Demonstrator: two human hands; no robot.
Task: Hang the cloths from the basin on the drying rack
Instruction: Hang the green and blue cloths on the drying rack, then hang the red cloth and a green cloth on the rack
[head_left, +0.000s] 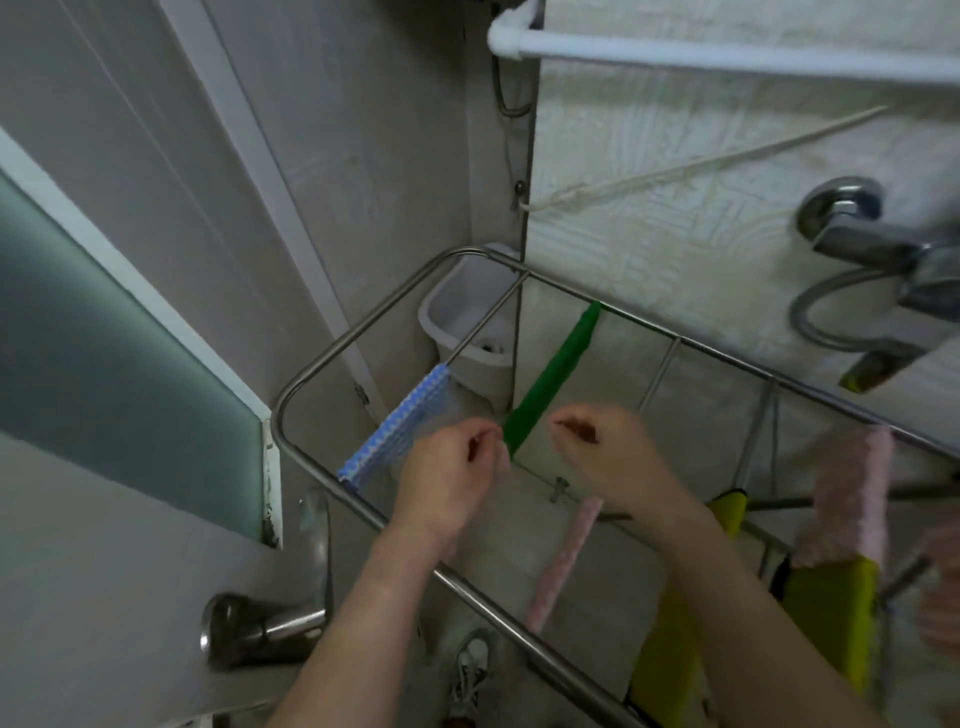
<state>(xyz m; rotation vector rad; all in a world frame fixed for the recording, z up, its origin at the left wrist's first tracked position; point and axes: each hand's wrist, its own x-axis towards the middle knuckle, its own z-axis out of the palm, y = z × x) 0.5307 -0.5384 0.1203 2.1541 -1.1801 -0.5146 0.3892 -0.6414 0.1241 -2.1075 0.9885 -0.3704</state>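
Frosted glass (78, 332) in a white frame fills the left edge, and below it a brushed-metal door handle (249, 629) juts out. The drying rack (277, 426) is a frame of round stainless tube with rounded corners and thin cross rails.

A blue-and-white checked cloth (400, 426) with a waffled weave is draped over the leftmost rail. Behind it, in the corner of the room, stands a grey plastic tub (467, 322). On the next rail a smooth green cloth (556, 374) lies folded in a long, narrow strip.

The left hand (452, 467) has its fingers curled, with the tips right at the near end of the green cloth. Blur hides whether they pinch it. The right hand (613, 457) is just beside that end and apart from it, its fingers curled in with nothing between them.

Further right a thin pink dotted cloth (566, 561) hangs, then a yellow cloth (670, 649) and a fluffy pink cloth (852, 493). A chrome tap (872, 234) with a looped hose is fixed to the pale embossed wall tiles (675, 249). A white pipe (675, 52) and a slack cord (701, 166) cross above, and pale floor (623, 582) shows through the rack.
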